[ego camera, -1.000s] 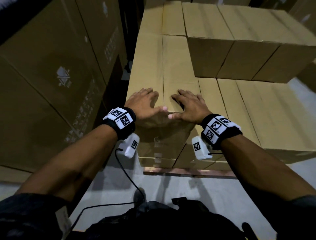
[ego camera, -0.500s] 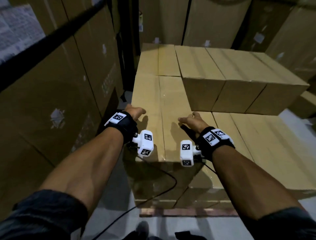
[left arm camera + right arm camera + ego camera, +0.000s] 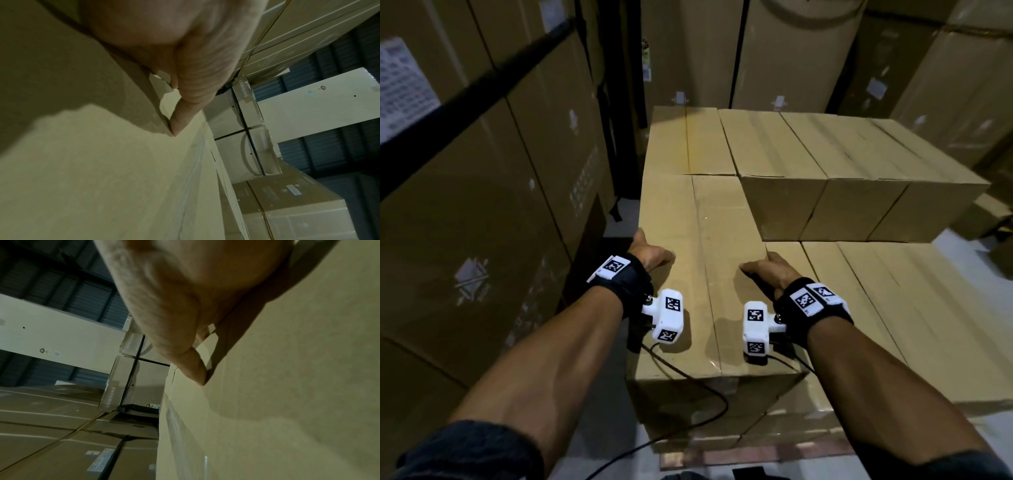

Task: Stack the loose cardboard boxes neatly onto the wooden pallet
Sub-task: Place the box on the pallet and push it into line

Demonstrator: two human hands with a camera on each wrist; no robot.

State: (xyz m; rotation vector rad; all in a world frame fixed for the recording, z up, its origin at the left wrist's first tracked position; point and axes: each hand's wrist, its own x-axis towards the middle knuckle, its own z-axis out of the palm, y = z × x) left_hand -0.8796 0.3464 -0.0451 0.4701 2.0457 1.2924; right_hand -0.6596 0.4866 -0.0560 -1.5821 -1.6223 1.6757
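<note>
Head view: we have the near box (image 3: 709, 274) sitting on the upper layer at the pallet stack's near left corner, and we judge the step in hand to be squaring it up. Our left hand (image 3: 650, 251) hooks over its long edge at 9 o'clock, thumb on the top face, the other fingers out of sight down the side. Our right hand (image 3: 768, 270) mirrors this at 3 o'clock, just below the second-tier boxes (image 3: 859, 192). The wooden pallet (image 3: 722, 457) shows as a strip at 6 o'clock.

Left wrist view: the thumb (image 3: 185, 110) presses its tip on the cardboard; how the remaining fingers lie we cannot tell.

Right wrist view: the thumb (image 3: 193, 363) likewise rests its tip on the top face, the other fingers hidden.

Next, we judge, both hands must press inward evenly and nudge the box flush against its neighbours, without skewing it.
</note>
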